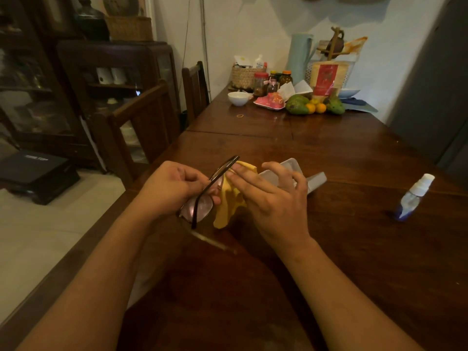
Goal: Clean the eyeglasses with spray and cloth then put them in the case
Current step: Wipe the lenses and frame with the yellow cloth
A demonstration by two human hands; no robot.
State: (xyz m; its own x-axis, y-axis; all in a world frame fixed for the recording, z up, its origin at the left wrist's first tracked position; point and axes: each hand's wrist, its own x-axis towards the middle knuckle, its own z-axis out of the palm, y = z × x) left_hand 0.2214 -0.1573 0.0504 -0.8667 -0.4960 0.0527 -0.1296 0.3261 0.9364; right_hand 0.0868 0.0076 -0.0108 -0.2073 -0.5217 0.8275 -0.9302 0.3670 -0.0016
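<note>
Gripping eyeglasses (199, 207) in left hand (172, 188), long axis pointing away from body. Pinching cloth (228, 207) over far lens with right hand (273, 201), just short of open case (316, 179).

The eyeglasses (202, 202) sit at the left hand (169, 188), the cloth (228, 207) touching them at the right hand (272, 202). The case (315, 182) lies on the tabletop (342, 262) just behind the right hand, the spray bottle (415, 196) well to its right.

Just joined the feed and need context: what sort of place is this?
Most likely a home dining room: a long wooden table with wooden chairs, fruit and jars at its far end, and a dark glass-fronted cabinet by the wall.
</note>
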